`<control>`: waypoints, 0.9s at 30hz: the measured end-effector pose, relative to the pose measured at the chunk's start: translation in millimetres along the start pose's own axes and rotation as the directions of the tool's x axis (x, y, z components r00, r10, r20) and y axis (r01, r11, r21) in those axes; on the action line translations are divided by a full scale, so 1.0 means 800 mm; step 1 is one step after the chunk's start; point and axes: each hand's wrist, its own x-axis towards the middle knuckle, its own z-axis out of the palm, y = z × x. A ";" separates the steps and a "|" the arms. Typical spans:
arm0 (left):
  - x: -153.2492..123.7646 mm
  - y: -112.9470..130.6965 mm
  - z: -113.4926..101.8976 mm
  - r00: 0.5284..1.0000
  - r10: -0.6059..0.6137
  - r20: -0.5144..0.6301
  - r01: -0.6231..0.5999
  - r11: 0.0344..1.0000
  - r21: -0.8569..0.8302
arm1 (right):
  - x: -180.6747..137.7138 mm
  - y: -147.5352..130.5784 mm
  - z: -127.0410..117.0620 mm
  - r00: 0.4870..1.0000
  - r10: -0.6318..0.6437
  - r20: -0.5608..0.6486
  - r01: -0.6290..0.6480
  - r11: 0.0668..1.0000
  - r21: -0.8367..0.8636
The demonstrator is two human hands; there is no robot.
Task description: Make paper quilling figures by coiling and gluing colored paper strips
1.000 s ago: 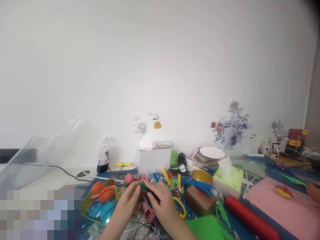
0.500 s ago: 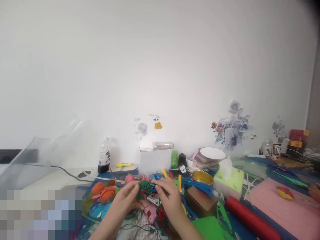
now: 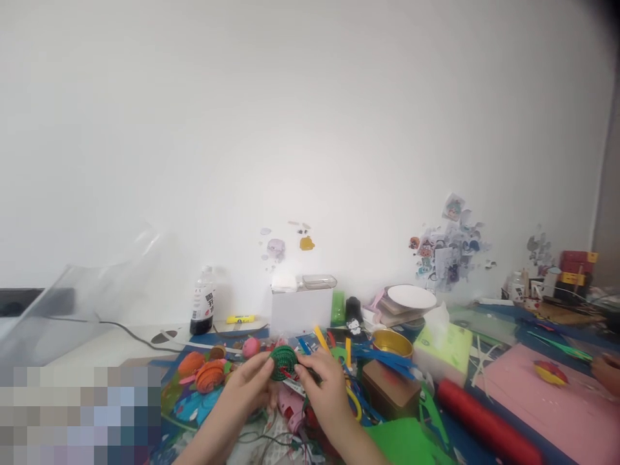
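Shifting inward since earlier, the right hand [image 3: 327, 383] is pinching the green coil [image 3: 282, 361] at right, the left hand [image 3: 248, 387] holding its left rim; likely light, soft, best rim-held.

1. Left hand [image 3: 249, 382]: bare, with slender fingers.
2. Right hand [image 3: 326, 382]: likewise uncovered.
3. Forearms [image 3: 209, 434]: both are seen bare, slim and smoothly tapered towards the wrists; lower ends are cropped.

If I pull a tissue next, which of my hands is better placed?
Probably your right hand: the tissue pack sits on that side. Your left hand is farther away, at the left edge of the green coil. Both are at the coil, so neither looks free.
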 end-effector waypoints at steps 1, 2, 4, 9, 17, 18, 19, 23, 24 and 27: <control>0.001 0.001 -0.004 1.000 0.019 0.002 -0.019 0.998 0.066 | 0.001 0.000 -0.001 1.000 -0.006 0.006 0.006 1.000 -0.010; 0.001 0.003 -0.008 0.999 0.040 0.009 -0.041 0.988 0.146 | 0.002 0.001 -0.001 1.000 -0.014 0.016 0.015 1.000 -0.019; 0.001 0.006 -0.013 0.997 0.067 0.041 -0.076 0.951 0.299 | 0.002 0.002 -0.001 0.998 -0.034 0.054 0.036 0.999 -0.030; 0.002 0.008 -0.016 1.000 -0.023 0.016 0.015 0.920 0.392 | -0.001 0.004 0.004 0.983 -0.087 0.164 0.097 0.994 -0.052; -0.002 0.012 -0.012 0.999 -0.024 0.039 0.015 0.979 0.201 | 0.004 0.000 -0.003 0.991 0.018 0.130 -0.029 0.996 0.082; -0.003 0.013 -0.010 0.999 -0.030 0.036 0.024 0.986 0.162 | 0.004 -0.001 -0.004 0.992 0.024 0.122 -0.036 0.995 0.094; -0.005 0.013 -0.008 0.999 -0.032 0.027 0.029 0.992 0.125 | 0.004 -0.002 -0.005 0.993 0.019 0.117 -0.031 0.994 0.102; -0.006 0.010 -0.002 0.999 -0.002 -0.034 0.003 1.000 0.023 | 0.001 -0.002 -0.003 0.991 -0.066 0.117 0.053 0.993 0.107; -0.004 0.008 -0.001 0.999 0.010 -0.052 -0.009 1.000 0.008 | 0.000 -0.001 -0.002 0.991 -0.081 0.107 0.070 0.992 0.101; 0.000 0.004 0.001 0.997 0.026 -0.071 -0.028 0.999 -0.030 | -0.001 0.000 0.000 0.991 -0.105 0.083 0.099 0.993 0.064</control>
